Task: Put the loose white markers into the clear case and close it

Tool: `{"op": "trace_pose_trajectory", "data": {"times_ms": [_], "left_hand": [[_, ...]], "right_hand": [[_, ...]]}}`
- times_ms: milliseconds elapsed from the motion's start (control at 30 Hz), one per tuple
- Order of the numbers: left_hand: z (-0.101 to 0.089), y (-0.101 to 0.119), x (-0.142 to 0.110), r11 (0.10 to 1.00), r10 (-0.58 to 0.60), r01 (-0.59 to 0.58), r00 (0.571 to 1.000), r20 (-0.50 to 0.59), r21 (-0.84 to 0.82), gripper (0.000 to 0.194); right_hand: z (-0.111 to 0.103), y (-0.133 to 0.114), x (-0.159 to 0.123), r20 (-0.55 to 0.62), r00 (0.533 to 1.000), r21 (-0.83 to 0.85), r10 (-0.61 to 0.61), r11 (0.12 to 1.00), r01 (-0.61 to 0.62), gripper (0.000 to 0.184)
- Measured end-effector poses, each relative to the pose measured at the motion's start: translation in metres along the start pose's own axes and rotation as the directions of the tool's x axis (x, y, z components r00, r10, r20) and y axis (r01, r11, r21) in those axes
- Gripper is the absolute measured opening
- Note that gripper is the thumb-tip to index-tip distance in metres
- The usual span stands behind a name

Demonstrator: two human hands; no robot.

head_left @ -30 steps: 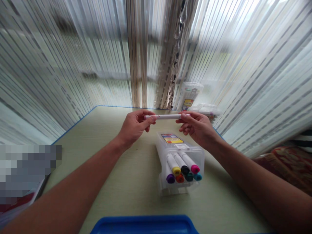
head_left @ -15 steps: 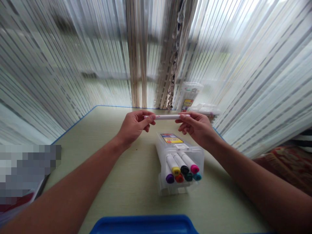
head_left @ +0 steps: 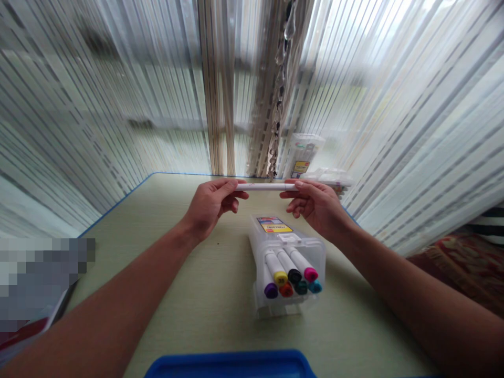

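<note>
A white marker (head_left: 262, 187) is held level in the air between my two hands, above the far part of the table. My left hand (head_left: 210, 205) pinches its left end between thumb and fingers. At the other end, my right hand (head_left: 313, 202) grips it the same way; the fingers cover both tips. Below and nearer to me lies a clear plastic case (head_left: 254, 262) with a yellow label. Several markers (head_left: 293, 262) show at its open end, with purple, yellow, orange, black, green, pink and blue caps.
Against the string curtain (head_left: 157, 79), a tall clear case (head_left: 305, 152) stands at the back, beside a second clear case (head_left: 331, 176). A blue tray (head_left: 232, 365) lies at the table's (head_left: 189, 304) near edge. A patterned cloth (head_left: 460, 268) hangs off to the right.
My left hand has slid slightly left towards the marker's end, so more of the white barrel shows. The right hand keeps its grip. The view has shifted a little.
</note>
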State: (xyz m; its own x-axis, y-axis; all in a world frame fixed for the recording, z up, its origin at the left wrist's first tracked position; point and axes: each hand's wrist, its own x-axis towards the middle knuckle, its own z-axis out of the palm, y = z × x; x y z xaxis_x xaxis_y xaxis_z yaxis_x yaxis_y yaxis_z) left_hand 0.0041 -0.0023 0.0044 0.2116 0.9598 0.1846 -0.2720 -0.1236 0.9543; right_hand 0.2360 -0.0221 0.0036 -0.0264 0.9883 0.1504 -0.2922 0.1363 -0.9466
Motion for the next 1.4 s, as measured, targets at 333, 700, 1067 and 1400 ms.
{"op": "trace_pose_trajectory", "data": {"times_ms": [333, 700, 1067, 1400], "left_hand": [[-0.002, 0.000, 0.000, 0.999, -0.017, 0.017, 1.000, 0.002, -0.044, 0.025], [0.001, 0.002, -0.001, 1.000, 0.007, -0.007, 1.000, -0.015, -0.002, 0.025], [0.001, -0.002, -0.002, 0.976, 0.081, -0.082, 0.997, 0.014, 0.202, 0.036], [0.002, -0.003, -0.002, 0.953, 0.120, -0.122, 0.992, 0.023, 0.277, 0.034]], "right_hand": [[0.001, -0.002, -0.001, -0.007, 0.999, 0.024, 0.040, 0.999, -0.039, 0.020], [0.002, 0.000, 0.000, -0.036, 0.999, -0.002, 0.009, 1.000, -0.009, 0.017], [-0.003, 0.007, 0.001, 0.012, 0.997, -0.091, -0.072, 0.993, 0.073, 0.034], [-0.003, 0.009, 0.000, 0.041, 0.992, -0.120, -0.116, 0.986, 0.120, 0.030]]}}
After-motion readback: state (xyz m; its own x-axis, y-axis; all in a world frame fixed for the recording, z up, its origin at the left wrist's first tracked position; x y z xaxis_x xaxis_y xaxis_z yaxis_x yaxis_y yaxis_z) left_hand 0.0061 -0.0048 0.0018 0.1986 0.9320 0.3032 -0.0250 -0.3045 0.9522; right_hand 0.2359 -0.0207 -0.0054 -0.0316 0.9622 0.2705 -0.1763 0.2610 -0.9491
